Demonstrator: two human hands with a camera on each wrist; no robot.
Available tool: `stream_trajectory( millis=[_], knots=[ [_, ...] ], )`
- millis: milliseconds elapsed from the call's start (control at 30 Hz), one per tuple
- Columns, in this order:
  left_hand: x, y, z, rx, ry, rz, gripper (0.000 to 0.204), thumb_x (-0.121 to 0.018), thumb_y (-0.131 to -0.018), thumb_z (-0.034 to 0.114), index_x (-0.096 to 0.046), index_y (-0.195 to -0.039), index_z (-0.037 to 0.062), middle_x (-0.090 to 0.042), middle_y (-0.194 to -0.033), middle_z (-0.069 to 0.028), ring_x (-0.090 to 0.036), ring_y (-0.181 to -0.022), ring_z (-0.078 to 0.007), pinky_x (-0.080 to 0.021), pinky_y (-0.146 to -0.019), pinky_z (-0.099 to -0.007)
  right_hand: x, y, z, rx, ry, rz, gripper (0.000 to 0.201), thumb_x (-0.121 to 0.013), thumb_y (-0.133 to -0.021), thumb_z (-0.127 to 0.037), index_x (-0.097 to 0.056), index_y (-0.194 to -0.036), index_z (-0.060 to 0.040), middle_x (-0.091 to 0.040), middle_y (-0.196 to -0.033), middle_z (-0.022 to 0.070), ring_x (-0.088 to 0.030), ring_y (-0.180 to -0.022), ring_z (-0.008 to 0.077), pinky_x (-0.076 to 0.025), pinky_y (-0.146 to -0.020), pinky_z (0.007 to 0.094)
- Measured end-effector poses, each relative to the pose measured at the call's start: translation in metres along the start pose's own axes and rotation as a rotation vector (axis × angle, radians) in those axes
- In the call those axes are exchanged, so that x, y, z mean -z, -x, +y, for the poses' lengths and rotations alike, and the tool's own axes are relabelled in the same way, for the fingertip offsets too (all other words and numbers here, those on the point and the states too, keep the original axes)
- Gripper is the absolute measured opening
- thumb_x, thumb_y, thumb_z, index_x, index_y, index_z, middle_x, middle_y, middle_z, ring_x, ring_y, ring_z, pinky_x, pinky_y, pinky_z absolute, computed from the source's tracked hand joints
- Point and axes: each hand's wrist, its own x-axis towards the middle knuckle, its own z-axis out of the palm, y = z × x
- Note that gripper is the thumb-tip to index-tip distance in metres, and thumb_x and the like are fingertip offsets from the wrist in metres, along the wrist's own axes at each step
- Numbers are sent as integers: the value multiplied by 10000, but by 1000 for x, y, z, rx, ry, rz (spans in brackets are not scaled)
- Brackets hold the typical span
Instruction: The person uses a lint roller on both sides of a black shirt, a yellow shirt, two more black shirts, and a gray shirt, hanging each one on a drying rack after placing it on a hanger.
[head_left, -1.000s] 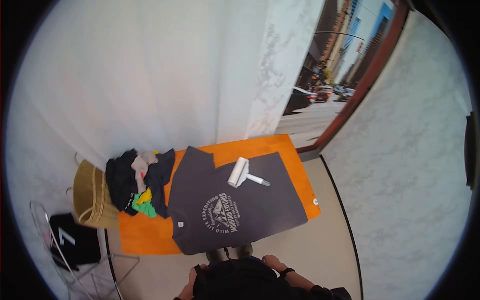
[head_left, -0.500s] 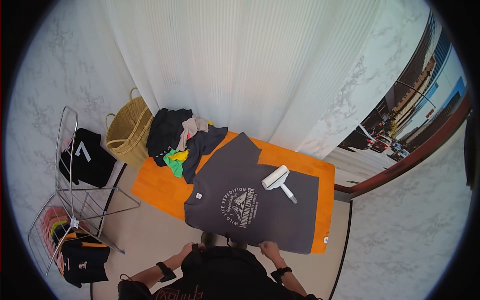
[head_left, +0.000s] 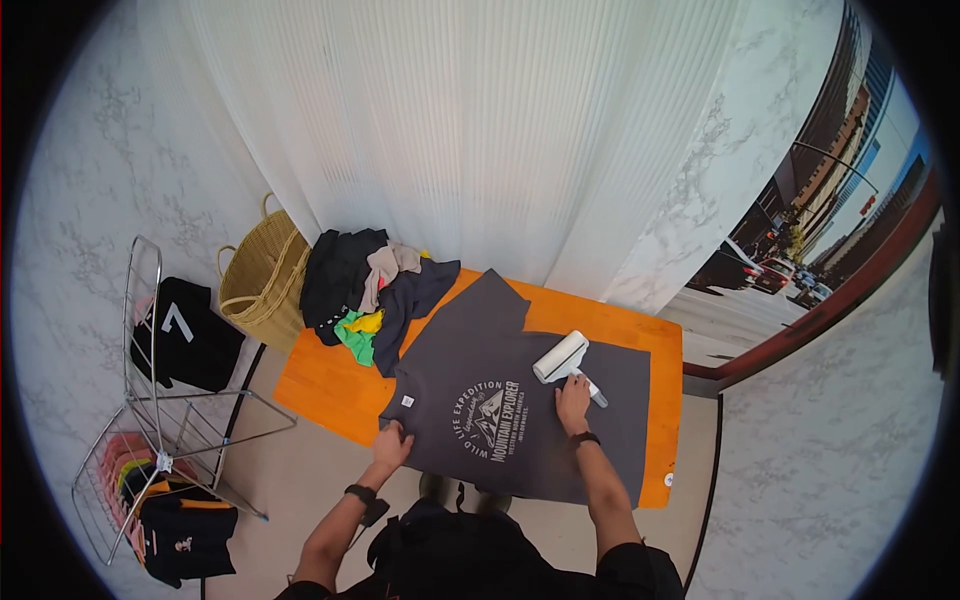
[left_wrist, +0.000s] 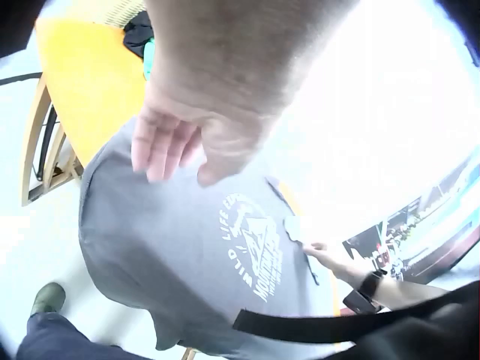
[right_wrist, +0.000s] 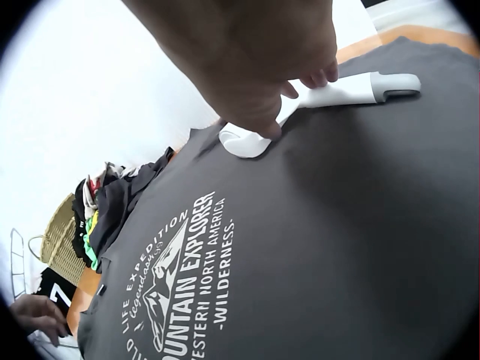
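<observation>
A dark grey T-shirt [head_left: 540, 440] with a white mountain print lies spread over an orange table [head_left: 330, 390]. On it rests a white lint roller [head_left: 561, 357] with a grey-tipped handle [right_wrist: 341, 91]. My right hand [head_left: 573, 404] is over the roller's neck, the thumb on the near side and fingertips right at the handle, not closed round it. My left hand [head_left: 391, 446] hangs with loosely bent fingers [left_wrist: 159, 154] over the shirt's edge near the collar, holding nothing.
A heap of clothes [head_left: 345, 275] in black, beige, green and yellow sits on the table's left end. Beyond it stands a wicker basket [head_left: 265, 275]. A metal drying rack [head_left: 160, 400] with hung shirts is at the left. Curtain [head_left: 450, 130] behind the table.
Both hands have risen from near my waist to over the shirt: the right to the lint roller, the left to the collar edge. The head view has turned, bringing the rack into sight.
</observation>
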Motion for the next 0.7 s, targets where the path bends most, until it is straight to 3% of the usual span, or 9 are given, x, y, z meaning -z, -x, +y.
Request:
stream_trajectory(
  millis=[33, 100, 267, 367, 433, 500, 567, 633, 700],
  knots=[
    [-8, -10, 5, -7, -5, -6, 449, -753, -771, 315, -591, -1091, 44, -652, -885, -185, -644, -898, -373, -517, -795, -442, 2, -1, 1, -2, 8, 36, 522, -758, -796, -162, -500, -1217, 7, -537, -1122, 170, -525, -1113, 358, -475, -933, 458],
    [-21, -24, 25, -41, -147, 352, 671, -786, -746, 391, -493, -1232, 33, -569, -1143, -221, -573, -1059, -399, -483, -885, -471, 10, 1, 7, -81, -19, 43, 477, -754, -799, -154, -518, -1182, 7, -535, -1129, 170, -525, -1117, 360, -482, -930, 458],
    [-38, -31, 70, 6, -197, 170, 890, -820, -679, 479, -408, -1351, 66, -446, -1290, -233, -512, -1149, -402, -437, -945, -504, 19, -2, 38, -188, 3, -41, 313, -719, -828, -149, -567, -1055, 3, -596, -1078, 184, -604, -1037, 375, -528, -858, 464],
    [-59, -31, 69, 36, -150, 82, 760, -793, -712, 471, -497, -1294, 82, -519, -1233, -213, -546, -1116, -392, -439, -933, -499, 11, -8, 60, -146, 4, -47, 191, -661, -872, -172, -601, -916, 4, -684, -832, 218, -684, -801, 400, -557, -724, 484],
    [-86, -45, 50, -55, -100, -73, 475, -738, -785, 397, -624, -1078, 40, -632, -1068, -208, -615, -996, -390, -470, -870, -491, 17, 0, 64, -123, 10, -74, 201, -670, -870, -185, -605, -903, 3, -683, -822, 222, -682, -796, 402, -555, -726, 485],
    [-87, -41, 53, -61, -21, -10, 372, -702, -815, 348, -635, -965, 14, -648, -965, -211, -631, -933, -397, -479, -827, -493, 26, 0, 72, -76, 21, -82, 212, -679, -867, -197, -608, -890, 1, -681, -813, 225, -680, -791, 404, -553, -727, 485],
    [-88, -52, 40, -97, 181, 191, 297, -624, -861, 263, -623, -799, -27, -647, -823, -249, -641, -843, -428, -489, -715, -472, 36, 16, 83, -197, 22, -4, 251, -694, -867, -238, -612, -896, -3, -681, -799, 226, -676, -771, 415, -546, -712, 492],
    [-42, -65, 34, 34, 394, 176, 254, -611, -870, 226, -637, -799, -17, -674, -784, -184, -661, -799, -350, -480, -705, -404, 42, 37, 113, -259, 2, 100, 310, -734, -841, -282, -617, -846, 5, -662, -769, 250, -657, -758, 443, -515, -667, 519],
    [9, -88, 26, 125, 1046, 357, 217, -581, -894, 173, -650, -799, -10, -662, -774, -57, -627, -756, -203, -457, -701, -332, 62, 63, 137, -368, -11, 123, 316, -734, -841, -275, -636, -833, 25, -660, -753, 252, -656, -741, 445, -504, -640, 524]
  ],
)
